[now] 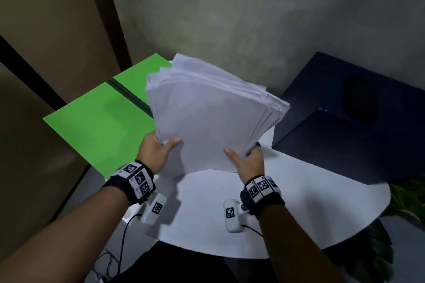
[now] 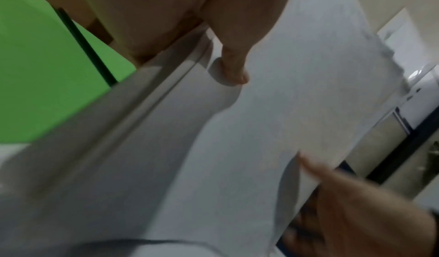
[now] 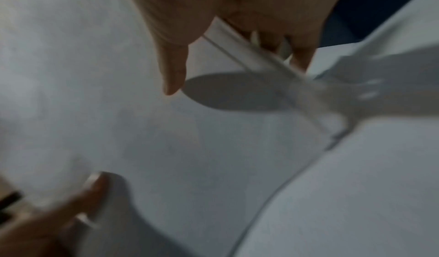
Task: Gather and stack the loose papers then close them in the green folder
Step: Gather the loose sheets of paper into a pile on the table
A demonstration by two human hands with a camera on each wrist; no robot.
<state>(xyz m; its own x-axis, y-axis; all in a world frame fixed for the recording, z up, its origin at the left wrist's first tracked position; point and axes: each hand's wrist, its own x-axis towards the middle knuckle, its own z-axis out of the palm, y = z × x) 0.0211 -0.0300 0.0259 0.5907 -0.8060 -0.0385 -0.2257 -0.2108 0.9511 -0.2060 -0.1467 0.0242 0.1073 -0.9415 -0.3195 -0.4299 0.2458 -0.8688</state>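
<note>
A thick stack of white papers is tilted up above the white round table, its far edges fanned and uneven. My left hand grips the stack's near left corner, thumb on top. My right hand grips the near right corner, thumb on top and fingers underneath. The green folder lies open and flat at the left, a dark elastic band across it. In the left wrist view the papers fill the middle, with the green folder at the left. The right wrist view shows the papers, blurred.
A dark blue box stands at the right on the table, a dark phone-like object on top of it. Plant leaves show past the table's right edge. A wall rises close behind. Brown panels stand at the left.
</note>
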